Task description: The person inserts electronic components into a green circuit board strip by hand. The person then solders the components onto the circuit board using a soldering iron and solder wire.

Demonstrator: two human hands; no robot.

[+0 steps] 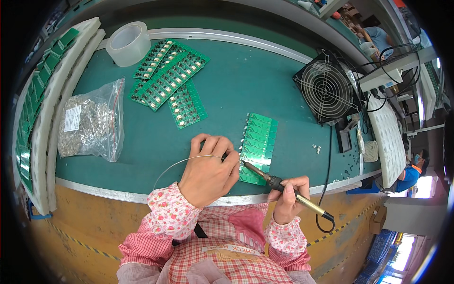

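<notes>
A green circuit board panel lies on the green mat, with a row of pins along its left edge. My right hand grips a soldering iron by its handle, and the iron's tip reaches the lower left edge of the panel. Fingers curled, my left hand pinches a thin solder wire close to that same edge. The wire loops back over the hand toward the sleeve. My left fingers hide the wire's end.
Several populated circuit boards are stacked behind. At the left are a clear tape roll, a bag of small parts and foam trays with boards. A black fan stands right, near a cable and small scraps. Two people are farther off.
</notes>
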